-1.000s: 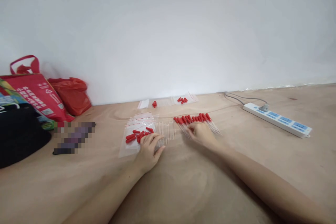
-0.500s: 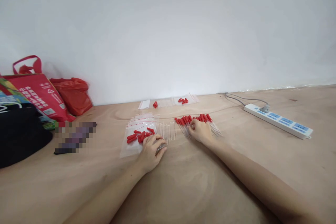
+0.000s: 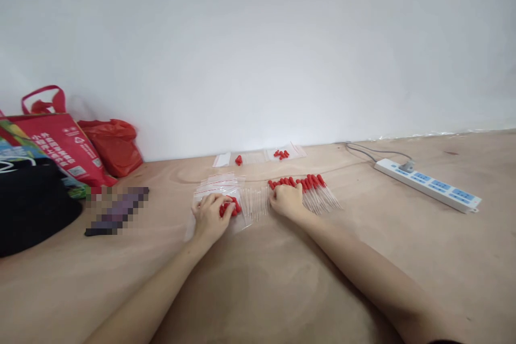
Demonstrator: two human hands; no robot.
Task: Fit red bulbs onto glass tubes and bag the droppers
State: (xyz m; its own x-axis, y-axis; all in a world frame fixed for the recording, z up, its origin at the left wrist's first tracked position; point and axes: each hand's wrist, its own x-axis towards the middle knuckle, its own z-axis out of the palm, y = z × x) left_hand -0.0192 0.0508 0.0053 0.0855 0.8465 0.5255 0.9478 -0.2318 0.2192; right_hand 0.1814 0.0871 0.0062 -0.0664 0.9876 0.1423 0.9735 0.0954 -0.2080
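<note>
Pale wall (image 3: 258, 54) backs a wooden desk (image 3: 250, 295). Loose red caps (image 3: 236, 206) lie on clear zip bags (image 3: 217, 183) beneath the left hand (image 3: 212, 215), its fingers arched slightly apart; whether they pinch one, I cannot tell. Light fingertips should suit such caps, which look prone to roll. Between both hands' fingers lie bare thin tubes (image 3: 258, 201), overlapping beyond count. Right fingers fold over the left end of the capped tubes (image 3: 309, 181), the right hand (image 3: 287, 200) hiding any pinch; handling one tube alone would likely spare its neighbours. Roughly a dozen red tops show. Beyond the fingers: about six farther caps (image 3: 281, 154). Well right: one power strip (image 3: 427, 185); well left: one black hat (image 3: 32, 207).
</note>
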